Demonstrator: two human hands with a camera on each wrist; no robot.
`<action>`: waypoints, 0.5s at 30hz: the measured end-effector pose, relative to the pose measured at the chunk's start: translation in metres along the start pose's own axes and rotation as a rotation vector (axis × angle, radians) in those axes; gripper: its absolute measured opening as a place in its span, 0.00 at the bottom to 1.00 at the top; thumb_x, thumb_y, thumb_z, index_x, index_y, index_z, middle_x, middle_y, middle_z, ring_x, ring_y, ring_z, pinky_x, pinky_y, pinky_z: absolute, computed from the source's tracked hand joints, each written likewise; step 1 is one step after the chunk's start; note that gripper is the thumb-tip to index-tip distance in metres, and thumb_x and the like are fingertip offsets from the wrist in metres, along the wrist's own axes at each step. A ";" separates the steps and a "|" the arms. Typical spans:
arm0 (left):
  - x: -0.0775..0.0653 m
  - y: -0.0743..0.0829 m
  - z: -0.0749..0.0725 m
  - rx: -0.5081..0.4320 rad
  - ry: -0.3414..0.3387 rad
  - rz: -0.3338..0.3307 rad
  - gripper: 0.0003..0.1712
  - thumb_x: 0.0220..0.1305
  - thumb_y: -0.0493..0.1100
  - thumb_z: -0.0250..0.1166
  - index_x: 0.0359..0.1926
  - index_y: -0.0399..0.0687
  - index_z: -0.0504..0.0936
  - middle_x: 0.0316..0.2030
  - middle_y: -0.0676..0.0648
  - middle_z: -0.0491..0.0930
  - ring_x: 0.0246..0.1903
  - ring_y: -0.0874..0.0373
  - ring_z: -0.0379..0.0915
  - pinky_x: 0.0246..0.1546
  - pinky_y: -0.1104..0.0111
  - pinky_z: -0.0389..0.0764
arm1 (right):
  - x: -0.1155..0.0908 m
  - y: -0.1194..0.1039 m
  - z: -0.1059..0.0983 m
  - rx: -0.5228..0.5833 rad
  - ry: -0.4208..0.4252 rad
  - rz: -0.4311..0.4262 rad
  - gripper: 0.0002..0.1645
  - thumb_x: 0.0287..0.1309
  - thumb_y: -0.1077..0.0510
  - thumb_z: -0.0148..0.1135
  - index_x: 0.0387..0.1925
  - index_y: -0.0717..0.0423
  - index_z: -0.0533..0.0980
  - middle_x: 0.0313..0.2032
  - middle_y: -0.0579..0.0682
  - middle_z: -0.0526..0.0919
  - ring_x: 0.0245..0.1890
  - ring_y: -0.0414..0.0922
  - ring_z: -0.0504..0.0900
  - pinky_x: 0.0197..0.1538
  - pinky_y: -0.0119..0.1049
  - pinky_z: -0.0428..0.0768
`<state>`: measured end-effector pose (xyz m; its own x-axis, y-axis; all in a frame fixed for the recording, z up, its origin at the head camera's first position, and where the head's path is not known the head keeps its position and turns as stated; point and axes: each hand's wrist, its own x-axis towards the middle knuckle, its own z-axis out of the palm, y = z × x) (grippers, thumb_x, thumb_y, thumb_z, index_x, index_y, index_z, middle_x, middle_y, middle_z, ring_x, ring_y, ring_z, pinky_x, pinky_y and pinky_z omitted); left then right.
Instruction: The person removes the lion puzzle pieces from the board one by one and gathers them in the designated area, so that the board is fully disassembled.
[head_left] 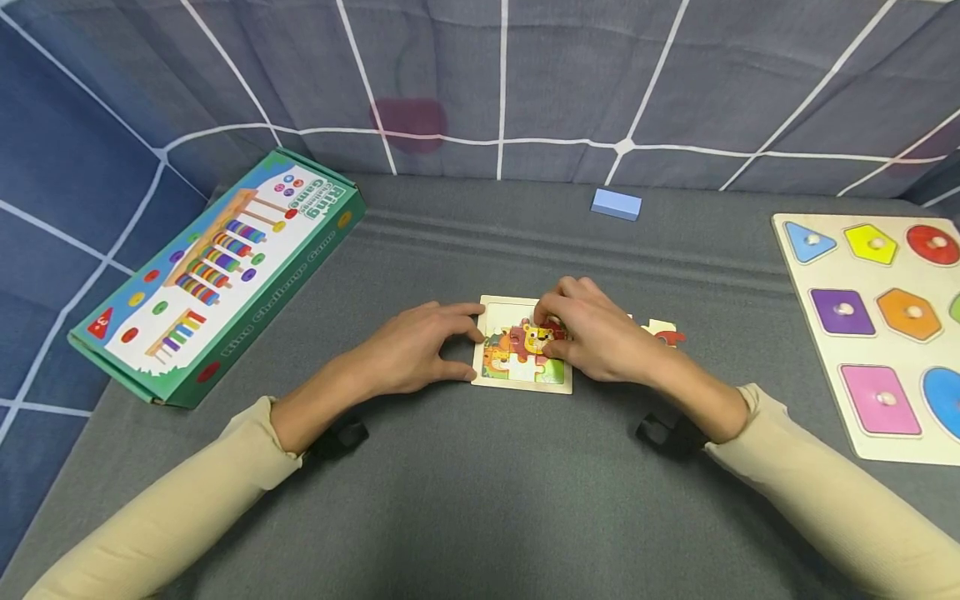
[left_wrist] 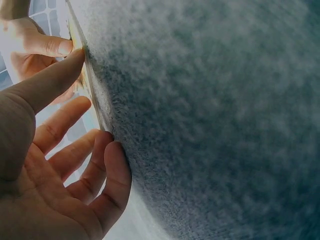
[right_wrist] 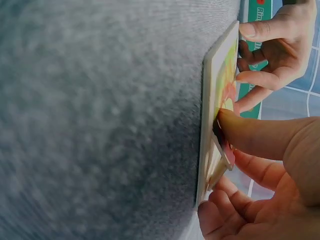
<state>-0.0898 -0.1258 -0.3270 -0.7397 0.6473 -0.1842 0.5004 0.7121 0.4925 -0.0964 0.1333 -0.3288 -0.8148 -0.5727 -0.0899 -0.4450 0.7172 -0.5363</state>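
Note:
A small wooden jigsaw board (head_left: 522,386) with a cartoon lion picture lies on the grey cloth. My left hand (head_left: 408,348) rests at its left side, thumb by the near corner and fingertips at the edge, as the left wrist view shows too. My right hand (head_left: 600,337) pinches a jigsaw piece (right_wrist: 227,156) between thumb and fingers over the board's right part. That piece is tilted, one edge raised off the board in the right wrist view. Fingers hide much of it in the head view. Another jigsaw piece (head_left: 664,332), partly red, lies beyond the right wrist.
A green ring game box (head_left: 225,275) lies at the left. At the right is a wooden shape board (head_left: 825,350) with coloured knobbed shapes. A blue block (head_left: 617,204) lies at the back, before a checked cloth backdrop (head_left: 562,75).

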 end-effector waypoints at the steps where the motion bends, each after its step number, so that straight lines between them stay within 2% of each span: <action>1: 0.000 0.000 0.000 0.000 -0.001 -0.001 0.23 0.56 0.50 0.75 0.52 0.50 0.84 0.69 0.47 0.67 0.60 0.47 0.69 0.62 0.50 0.65 | 0.000 0.001 0.000 0.004 -0.006 0.006 0.15 0.54 0.61 0.74 0.43 0.54 0.80 0.42 0.49 0.74 0.45 0.49 0.67 0.47 0.45 0.68; 11: 0.000 0.001 0.000 0.000 -0.006 -0.008 0.23 0.56 0.50 0.75 0.52 0.50 0.84 0.69 0.47 0.66 0.58 0.49 0.70 0.56 0.53 0.70 | -0.002 0.007 -0.004 0.027 -0.007 -0.010 0.14 0.58 0.61 0.69 0.47 0.57 0.82 0.45 0.51 0.75 0.44 0.49 0.69 0.46 0.45 0.68; 15: 0.000 0.001 0.000 0.003 -0.009 -0.009 0.23 0.57 0.50 0.75 0.52 0.50 0.84 0.69 0.47 0.66 0.58 0.49 0.70 0.55 0.53 0.70 | -0.002 0.007 -0.005 0.021 0.007 -0.001 0.19 0.60 0.63 0.67 0.53 0.60 0.80 0.47 0.54 0.75 0.46 0.51 0.70 0.48 0.46 0.69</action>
<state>-0.0899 -0.1253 -0.3263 -0.7399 0.6435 -0.1959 0.4953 0.7183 0.4886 -0.1002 0.1415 -0.3283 -0.8170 -0.5705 -0.0841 -0.4378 0.7085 -0.5535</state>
